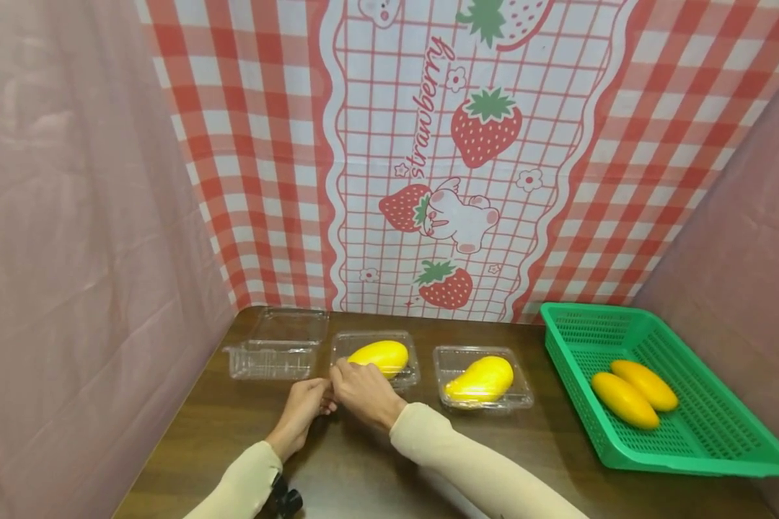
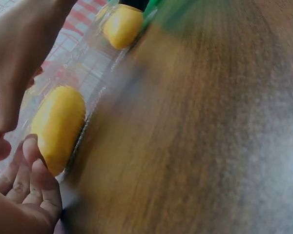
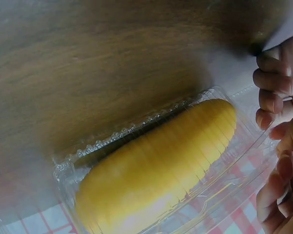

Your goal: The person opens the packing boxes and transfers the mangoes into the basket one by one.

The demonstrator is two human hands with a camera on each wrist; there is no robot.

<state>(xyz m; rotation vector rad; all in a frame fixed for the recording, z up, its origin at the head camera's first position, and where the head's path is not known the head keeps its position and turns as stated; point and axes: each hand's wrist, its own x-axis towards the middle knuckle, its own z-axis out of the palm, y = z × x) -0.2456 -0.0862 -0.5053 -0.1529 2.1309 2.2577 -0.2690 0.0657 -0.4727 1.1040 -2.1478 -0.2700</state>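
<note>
In the head view my left hand (image 1: 306,407) and right hand (image 1: 366,393) meet at the near left corner of a clear plastic clamshell box (image 1: 410,353). Inside that box lies a yellow mango (image 1: 389,355), seen through the plastic in the right wrist view too. The fingers of my left hand (image 2: 27,195) are bent, thumb close to the forefinger. Fingertips of my right hand (image 3: 281,180) come together right beside the left ones, at the end of the box. I cannot tell whether anything thin is pinched between them.
Left of the hands stands an open clamshell box (image 1: 273,360), its lid tilted back. A second boxed mango (image 1: 483,378) sits to the right, under clear plastic. Farther right, a green basket (image 1: 694,461) holds two mangoes (image 1: 626,400). A checked strawberry cloth (image 1: 396,252) hangs behind the table (image 1: 363,468).
</note>
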